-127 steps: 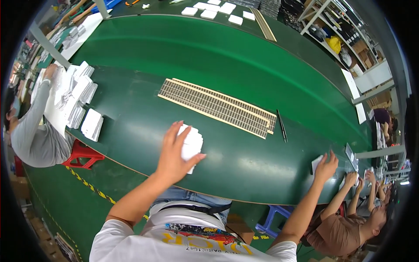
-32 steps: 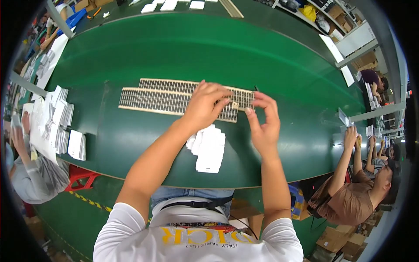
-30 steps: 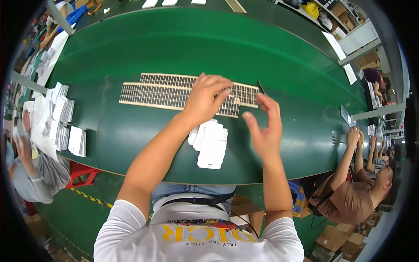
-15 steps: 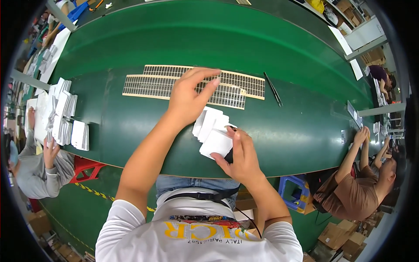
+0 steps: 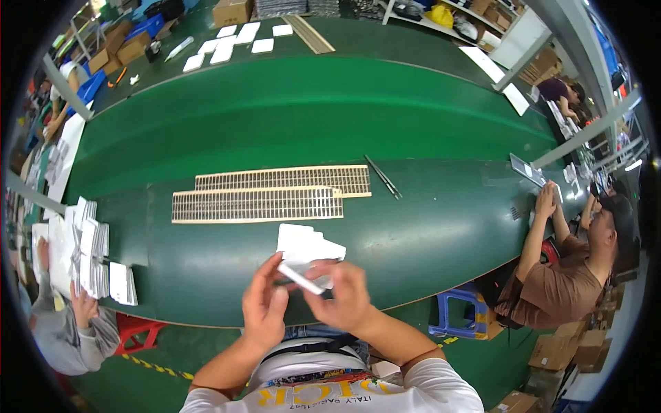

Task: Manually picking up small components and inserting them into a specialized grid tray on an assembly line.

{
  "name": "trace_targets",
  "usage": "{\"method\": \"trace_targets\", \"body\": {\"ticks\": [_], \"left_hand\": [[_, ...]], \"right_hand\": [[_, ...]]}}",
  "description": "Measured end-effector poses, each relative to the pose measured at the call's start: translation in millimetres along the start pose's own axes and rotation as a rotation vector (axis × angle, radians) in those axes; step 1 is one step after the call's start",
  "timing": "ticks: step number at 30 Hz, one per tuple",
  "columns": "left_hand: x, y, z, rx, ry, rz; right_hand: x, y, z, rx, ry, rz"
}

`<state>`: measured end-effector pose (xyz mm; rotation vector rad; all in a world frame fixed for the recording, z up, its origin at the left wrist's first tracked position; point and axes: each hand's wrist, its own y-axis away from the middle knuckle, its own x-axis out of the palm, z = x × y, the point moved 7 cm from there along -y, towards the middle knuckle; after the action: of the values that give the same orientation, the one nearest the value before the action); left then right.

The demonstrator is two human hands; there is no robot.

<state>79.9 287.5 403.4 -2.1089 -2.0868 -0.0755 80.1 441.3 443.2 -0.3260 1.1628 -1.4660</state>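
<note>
Close in front of my body, a flat white rectangular piece [image 5: 299, 279] is tilted up between my two hands. My left hand [image 5: 264, 306] pinches its left end, thumb and fingertips closed. Around its right end curl the fingers of my right hand [image 5: 344, 294], slightly smeared by motion. Just beyond them, a small fanned pile of white pieces [image 5: 299, 237] lies on the green table, partly hidden by the hands. Farther off lie two overlapping beige sheets [image 5: 258, 206] with rows of small dark rectangles. Black tweezers [image 5: 383, 177] rest to the right of the sheets.
Stacks of white pieces [image 5: 93, 241] stand at the left end, beside a person in a grey sleeve [image 5: 76, 337]. Another person in brown [image 5: 558, 282] sits at the right near a blue stool [image 5: 463, 311]. More white pieces [image 5: 224, 49] lie on the far surface.
The view has tilted up, showing more of the far side. My left hand has come back from over the sheets to the white piece, which is now lifted and tilted between both hands.
</note>
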Motion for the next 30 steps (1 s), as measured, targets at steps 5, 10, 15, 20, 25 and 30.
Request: {"method": "trace_targets", "body": {"ticks": [5,10,15,20,25,30], "left_hand": [[3.5,-1.3,27.0,-0.377,0.394,0.081],[6.7,-15.5,41.3,-0.688,0.576,-0.01],[14.3,-40.6,34.7,-0.422,0.396,0.115],[10.3,-58.3,2.4,-0.047,-0.007,0.251],[14.9,-63.2,-16.3,0.196,-0.061,0.509],[23.6,-60.4,-26.0,0.272,-0.168,0.588]], "right_hand": [[22.6,-2.4,6.2,-0.011,-0.117,0.047],[15.9,-3.5,-1.8,0.098,-0.294,0.097],[-21.4,-9.6,-24.7,0.389,-0.536,-0.124],[-29.2,-11.0,-60.8,0.767,-0.822,-0.248],[-17.4,-7.8,-67.7,0.953,-1.096,-0.086],[-8.6,-6.1,-64.0,0.965,-1.29,0.023]]}}
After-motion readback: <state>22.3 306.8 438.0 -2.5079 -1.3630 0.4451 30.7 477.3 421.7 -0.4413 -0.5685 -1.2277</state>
